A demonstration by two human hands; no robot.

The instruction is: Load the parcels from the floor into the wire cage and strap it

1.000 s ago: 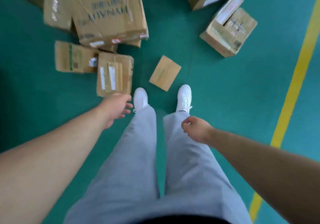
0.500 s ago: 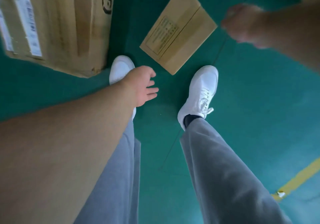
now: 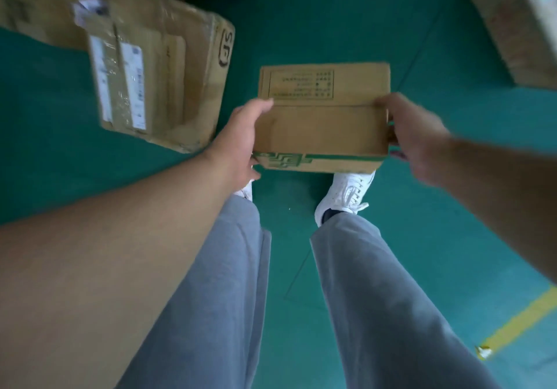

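Green floor below, small parcel between left hand and right hand (both gripping)

Small parcel between hands; larger parcel left.

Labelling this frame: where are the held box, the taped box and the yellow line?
held box (image 3: 322, 126): head view, top face.
taped box (image 3: 159, 78): head view, top face.
yellow line (image 3: 521, 322): head view, mid-stripe.

Dim, even light, soft shadows – wide-angle bending at the edges; right hand and top-corner boxes motion-blurred.
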